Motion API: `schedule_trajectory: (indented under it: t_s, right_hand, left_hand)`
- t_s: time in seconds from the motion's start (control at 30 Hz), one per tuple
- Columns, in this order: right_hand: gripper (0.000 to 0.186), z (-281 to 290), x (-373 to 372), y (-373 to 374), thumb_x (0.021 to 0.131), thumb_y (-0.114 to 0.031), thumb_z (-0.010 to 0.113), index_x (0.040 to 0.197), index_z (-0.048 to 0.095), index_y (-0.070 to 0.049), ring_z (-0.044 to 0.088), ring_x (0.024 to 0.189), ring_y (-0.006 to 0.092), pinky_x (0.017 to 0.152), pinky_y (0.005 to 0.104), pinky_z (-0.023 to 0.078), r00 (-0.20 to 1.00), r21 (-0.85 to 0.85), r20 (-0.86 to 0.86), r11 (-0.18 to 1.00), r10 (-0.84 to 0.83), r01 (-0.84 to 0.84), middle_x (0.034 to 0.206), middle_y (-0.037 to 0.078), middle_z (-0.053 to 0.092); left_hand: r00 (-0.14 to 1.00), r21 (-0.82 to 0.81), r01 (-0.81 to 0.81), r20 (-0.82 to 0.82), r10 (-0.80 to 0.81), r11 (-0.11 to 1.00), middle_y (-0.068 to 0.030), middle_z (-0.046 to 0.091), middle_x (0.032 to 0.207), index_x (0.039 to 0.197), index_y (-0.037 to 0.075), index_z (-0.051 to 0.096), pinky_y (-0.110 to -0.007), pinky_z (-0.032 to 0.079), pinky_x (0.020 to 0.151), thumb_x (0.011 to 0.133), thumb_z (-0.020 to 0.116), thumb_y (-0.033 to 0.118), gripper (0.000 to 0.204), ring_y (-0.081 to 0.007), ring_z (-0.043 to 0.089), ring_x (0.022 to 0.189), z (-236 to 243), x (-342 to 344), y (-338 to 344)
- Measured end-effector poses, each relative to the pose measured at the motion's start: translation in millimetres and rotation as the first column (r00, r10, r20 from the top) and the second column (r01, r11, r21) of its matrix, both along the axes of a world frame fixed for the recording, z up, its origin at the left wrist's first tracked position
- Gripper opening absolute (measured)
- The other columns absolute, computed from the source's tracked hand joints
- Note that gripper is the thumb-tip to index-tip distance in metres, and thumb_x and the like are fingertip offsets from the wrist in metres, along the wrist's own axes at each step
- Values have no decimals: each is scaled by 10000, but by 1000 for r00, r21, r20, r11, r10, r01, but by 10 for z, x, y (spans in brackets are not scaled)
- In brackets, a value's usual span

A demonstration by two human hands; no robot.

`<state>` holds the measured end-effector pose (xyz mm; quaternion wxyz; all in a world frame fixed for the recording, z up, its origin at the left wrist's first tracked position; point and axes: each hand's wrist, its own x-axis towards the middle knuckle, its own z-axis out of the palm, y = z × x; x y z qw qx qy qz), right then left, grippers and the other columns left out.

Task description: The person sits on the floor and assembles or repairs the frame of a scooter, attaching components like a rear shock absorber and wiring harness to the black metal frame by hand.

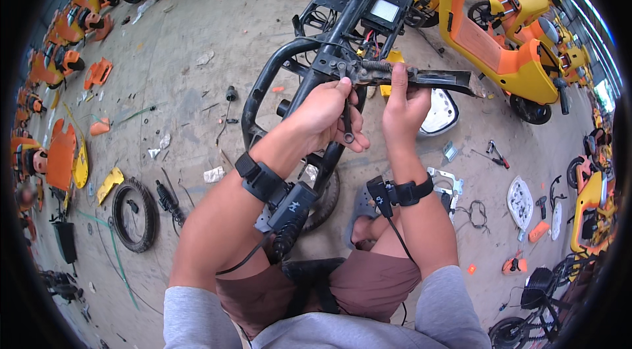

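In front of me lies a black scooter frame [253, 95] with bent tubes, a spring and loose wiring. A black kickstand [446, 79] sticks out from it to the right. My left hand [321, 112] is closed on a dark wrench [347, 118], its thumb near the upper end. That upper end meets the frame by the kickstand's pivot, and the ring at the lower end hangs free below my fingers. My right hand [407, 112] grips the kickstand beside the spring [376, 66], thumb upright along its near side; its other fingers are partly hidden.
Yellow and orange scooters [490, 39] stand at the far right and left. On the concrete floor lie a tyre [135, 215], a shock absorber [169, 203], pliers [497, 154], a white-rimmed lamp cover [440, 114], a clear cover [520, 202] and scattered orange panels.
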<state>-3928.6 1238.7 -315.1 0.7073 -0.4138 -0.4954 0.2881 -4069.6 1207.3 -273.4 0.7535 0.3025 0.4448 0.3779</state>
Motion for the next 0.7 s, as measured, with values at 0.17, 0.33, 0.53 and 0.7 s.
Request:
schedule_trajectory:
  t_s: [0.17, 0.33, 0.53, 0.7]
  right_hand:
    - [272, 6, 36, 11, 948, -212, 651, 1071, 555, 11, 530, 788, 65, 711, 231, 437, 998, 14, -52, 1000, 23, -22, 945, 29, 621]
    - [264, -24, 30, 7, 947, -206, 651, 1057, 550, 11, 550, 806, 90, 775, 243, 445, 999, 9, -20, 999, 45, -44, 925, 31, 609]
    - [298, 9, 20, -36, 932, -213, 672, 1088, 535, 0, 549, 892, 104, 826, 253, 436, 997, -50, -43, 997, 61, -63, 975, 45, 599]
    - [505, -82, -13, 13, 875, -280, 741, 1225, 480, -27, 524, 974, 115, 859, 260, 414, 994, 2, -79, 997, -72, 72, 1078, 36, 570]
  left_hand:
    - [909, 117, 254, -367, -195, 960, 48, 374, 489, 847, 69, 532, -246, 224, 320, 1011, 490, 380, 354, -65, 333, 353, 19, -667, 237]
    - [717, 393, 287, -693, 76, 874, 40, 452, 513, 755, 66, 613, -218, 212, 389, 945, 624, 387, 373, -30, 317, 413, -95, -825, 330]
    - [976, 388, -139, -104, 193, 911, 18, 419, 507, 862, 46, 547, -252, 281, 377, 1023, 481, 330, 333, -69, 331, 380, 4, -844, 196]
    - [995, 289, -84, -31, 97, 954, -128, 648, 767, 1027, 35, 495, -293, 505, 575, 1036, 420, 277, 253, -211, 630, 585, 76, -420, 12]
